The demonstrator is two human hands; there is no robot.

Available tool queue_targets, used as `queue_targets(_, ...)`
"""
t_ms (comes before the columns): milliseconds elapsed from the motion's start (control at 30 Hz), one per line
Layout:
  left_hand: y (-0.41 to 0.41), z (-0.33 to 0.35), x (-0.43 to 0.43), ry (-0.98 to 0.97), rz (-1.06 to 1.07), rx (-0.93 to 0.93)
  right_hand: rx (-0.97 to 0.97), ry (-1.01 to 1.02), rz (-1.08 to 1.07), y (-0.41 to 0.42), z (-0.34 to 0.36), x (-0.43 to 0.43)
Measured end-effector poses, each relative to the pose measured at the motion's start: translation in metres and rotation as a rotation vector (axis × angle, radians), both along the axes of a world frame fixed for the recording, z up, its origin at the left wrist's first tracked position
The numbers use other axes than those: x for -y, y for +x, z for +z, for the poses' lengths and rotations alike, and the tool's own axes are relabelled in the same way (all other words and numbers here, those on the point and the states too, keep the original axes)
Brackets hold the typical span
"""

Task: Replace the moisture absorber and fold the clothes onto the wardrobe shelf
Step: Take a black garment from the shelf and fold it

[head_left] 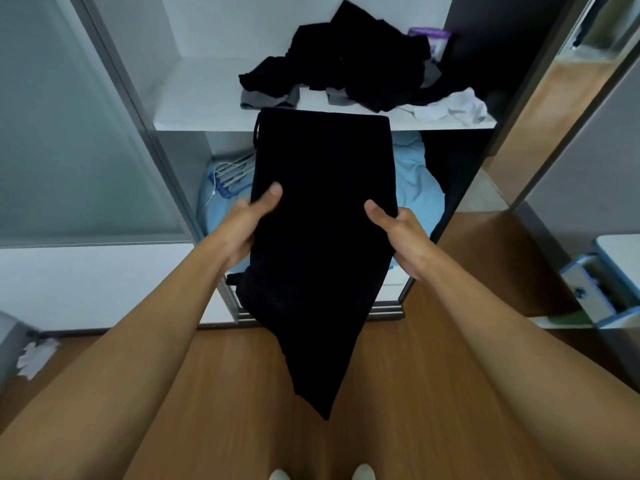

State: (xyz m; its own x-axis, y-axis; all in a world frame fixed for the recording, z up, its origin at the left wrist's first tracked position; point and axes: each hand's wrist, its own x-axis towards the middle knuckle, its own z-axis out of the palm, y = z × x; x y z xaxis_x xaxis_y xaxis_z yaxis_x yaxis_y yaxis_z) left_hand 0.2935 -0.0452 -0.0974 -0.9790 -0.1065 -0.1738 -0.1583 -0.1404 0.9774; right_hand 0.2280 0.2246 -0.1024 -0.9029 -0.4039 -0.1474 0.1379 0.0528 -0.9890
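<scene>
The left hand (249, 220) and right hand (398, 230) each grip a side edge of a folded black garment (322, 202), thumbs on top and fingers hidden underneath. It is held just in front of the white wardrobe shelf (201, 95), its lower end hanging. On that shelf lie a heap of dark clothes (363, 71) and a white garment (453, 105), with the purple-topped moisture absorber (429, 36) at its back right.
</scene>
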Motion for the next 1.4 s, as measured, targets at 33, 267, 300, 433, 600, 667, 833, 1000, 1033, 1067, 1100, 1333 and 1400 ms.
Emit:
queue_targets(33, 0.009, -0.008, 0.003, -0.092, -0.067, 0.076, 0.027, -0.012, -0.016, 0.001, 0.002, 0.002)
queue_targets(267, 0.023, -0.028, -0.009, -0.166, -0.029, 0.165, 0.233, 0.009, -0.123, -0.004, 0.031, 0.01)
queue_targets(300, 0.023, -0.024, -0.011, -0.117, -0.012, 0.154, 0.238, -0.021, -0.095, -0.004, 0.034, 0.007)
queue_targets(433, 0.013, -0.002, -0.008, 0.106, 0.09, 0.128, 0.171, -0.085, 0.109, 0.004, 0.03, -0.009)
queue_targets(600, 0.008, -0.001, 0.008, 0.273, -0.003, 0.186, 0.205, -0.109, -0.07, 0.03, 0.006, 0.0)
queue_targets(667, 0.017, -0.016, 0.025, 0.223, -0.12, 0.176, 0.264, -0.169, -0.156, 0.032, 0.006, 0.003)
queue_targets(833, 0.045, -0.064, 0.023, 0.113, -0.211, 0.259, 0.534, -0.178, -0.248, 0.03, 0.002, 0.006)
queue_targets(1000, 0.036, -0.05, -0.015, 0.237, 0.194, 0.242, 0.629, -0.2, -0.143, 0.02, -0.004, -0.031)
queue_targets(1033, 0.034, -0.047, -0.019, 0.283, 0.213, 0.257, 0.592, -0.258, -0.106, 0.023, -0.011, -0.038)
queue_targets(1067, 0.032, -0.043, -0.023, 0.312, 0.218, 0.271, 0.555, -0.288, -0.091, 0.029, -0.019, -0.041)
queue_targets(1100, 0.03, -0.04, -0.026, 0.327, 0.213, 0.279, 0.525, -0.283, -0.096, 0.036, -0.028, -0.04)
queue_targets(1333, 0.049, -0.06, -0.02, 0.351, -0.105, 0.239, 0.539, -0.295, -0.159, 0.06, -0.045, -0.016)
queue_targets(1400, 0.06, -0.071, -0.024, 0.2, -0.165, 0.294, 0.597, -0.264, -0.156, 0.056, -0.038, -0.011)
